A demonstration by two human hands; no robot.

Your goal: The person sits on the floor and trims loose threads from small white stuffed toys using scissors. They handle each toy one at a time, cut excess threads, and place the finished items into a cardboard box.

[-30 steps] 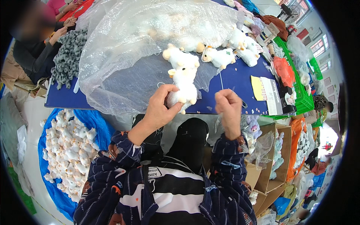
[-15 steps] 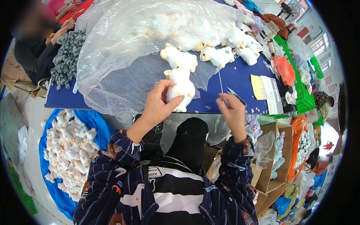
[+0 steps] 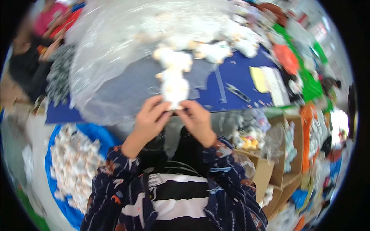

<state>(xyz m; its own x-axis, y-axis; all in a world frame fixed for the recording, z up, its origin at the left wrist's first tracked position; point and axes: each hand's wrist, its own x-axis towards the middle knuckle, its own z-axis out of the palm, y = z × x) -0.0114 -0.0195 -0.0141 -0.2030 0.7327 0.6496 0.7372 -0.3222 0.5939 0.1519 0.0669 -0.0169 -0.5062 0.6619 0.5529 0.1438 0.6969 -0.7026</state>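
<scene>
A white plush animal [image 3: 175, 86] lies at the table's near edge, its lower end toward me; motion blur softens its details. My left hand [image 3: 151, 118] is closed on that lower end, thumb and fingers pinching it. From the other side my right hand [image 3: 198, 122] pinches the same end, fingertips almost meeting those of the left. Whatever small part lies between the fingertips is hidden. Just beyond it is another white plush animal [image 3: 171, 57], touching its head. Thread snips [image 3: 237, 92] rest on the blue tabletop [image 3: 219, 86], to the right of my hands.
Clear plastic sheeting [image 3: 104, 65] covers much of the table, with several white plush animals at the back. Yellow paper [image 3: 259, 79] lies at the right. A blue sack [image 3: 106, 136] of white plush pieces stands lower left, cardboard boxes [image 3: 283, 169] lower right. A co-worker [image 3: 25, 69] sits far left.
My right hand has moved left from beside the snips and now grips the plush animal's lower end. My left hand has shifted down to that end too. The view has moved slightly.
</scene>
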